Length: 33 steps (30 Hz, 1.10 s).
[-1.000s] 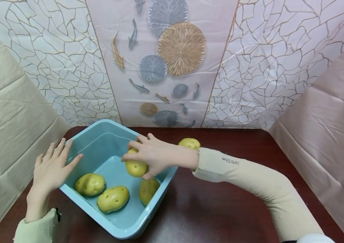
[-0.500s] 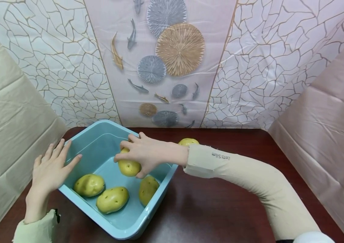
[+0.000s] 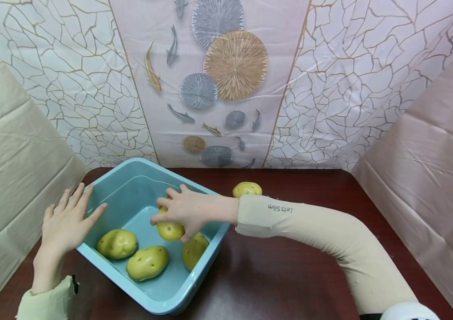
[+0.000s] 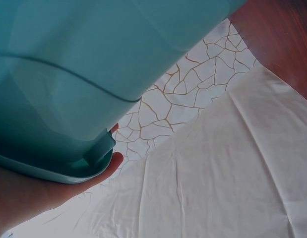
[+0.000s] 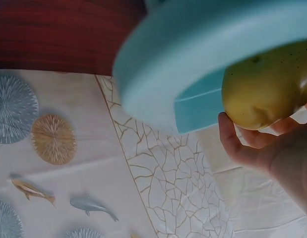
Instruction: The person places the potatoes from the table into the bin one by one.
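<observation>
My right hand holds a yellow potato inside the blue plastic basin, its fingers curled round it. In the right wrist view the potato sits against the fingertips near the basin's rim. Three other potatoes lie on the basin floor: one at the left, one in front, and one at the right, partly behind the right hand. With straight, spread fingers my left hand rests on the basin's left rim. In the left wrist view that hand shows beneath the rim.
Another potato stands on the dark red table, behind the right sleeve. Patterned cloth hangs at the back, and plain cloth walls flank the table on both sides.
My right hand has moved left with its potato over the basin, then dropped slightly lower into it. The left hand keeps its place on the rim.
</observation>
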### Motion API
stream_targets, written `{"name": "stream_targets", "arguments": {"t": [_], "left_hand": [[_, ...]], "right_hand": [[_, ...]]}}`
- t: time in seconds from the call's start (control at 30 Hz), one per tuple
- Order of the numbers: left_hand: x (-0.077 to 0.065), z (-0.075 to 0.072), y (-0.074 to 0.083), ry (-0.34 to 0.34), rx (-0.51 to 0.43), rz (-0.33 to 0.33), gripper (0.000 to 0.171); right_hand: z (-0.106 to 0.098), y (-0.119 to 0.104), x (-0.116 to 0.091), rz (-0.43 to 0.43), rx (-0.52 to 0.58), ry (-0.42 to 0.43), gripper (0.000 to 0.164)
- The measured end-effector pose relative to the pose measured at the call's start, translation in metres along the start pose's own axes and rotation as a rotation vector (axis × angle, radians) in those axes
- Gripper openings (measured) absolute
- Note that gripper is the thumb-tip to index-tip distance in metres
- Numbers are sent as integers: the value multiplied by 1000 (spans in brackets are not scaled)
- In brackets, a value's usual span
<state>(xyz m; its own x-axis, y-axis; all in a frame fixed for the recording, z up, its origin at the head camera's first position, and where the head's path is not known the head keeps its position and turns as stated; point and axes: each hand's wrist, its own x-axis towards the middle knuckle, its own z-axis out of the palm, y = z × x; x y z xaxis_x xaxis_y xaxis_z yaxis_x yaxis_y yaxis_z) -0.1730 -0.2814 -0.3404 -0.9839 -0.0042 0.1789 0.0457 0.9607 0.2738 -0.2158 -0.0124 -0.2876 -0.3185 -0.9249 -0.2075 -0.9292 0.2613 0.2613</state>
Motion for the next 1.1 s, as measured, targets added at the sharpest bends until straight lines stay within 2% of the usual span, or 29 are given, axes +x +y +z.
{"name": "stream_targets", "arguments": {"t": [0.37, 0.6, 1.1], "left_hand": [[0, 0, -1, -3, 1, -2, 73], [0, 0, -1, 4, 2, 4, 72], [0, 1, -1, 3, 3, 6, 72]], "right_hand": [[5, -2, 4, -20, -8, -16, 64], [-1, 0, 1, -33, -31, 56, 51], [-1, 8, -10, -25, -26, 109, 45]]}}
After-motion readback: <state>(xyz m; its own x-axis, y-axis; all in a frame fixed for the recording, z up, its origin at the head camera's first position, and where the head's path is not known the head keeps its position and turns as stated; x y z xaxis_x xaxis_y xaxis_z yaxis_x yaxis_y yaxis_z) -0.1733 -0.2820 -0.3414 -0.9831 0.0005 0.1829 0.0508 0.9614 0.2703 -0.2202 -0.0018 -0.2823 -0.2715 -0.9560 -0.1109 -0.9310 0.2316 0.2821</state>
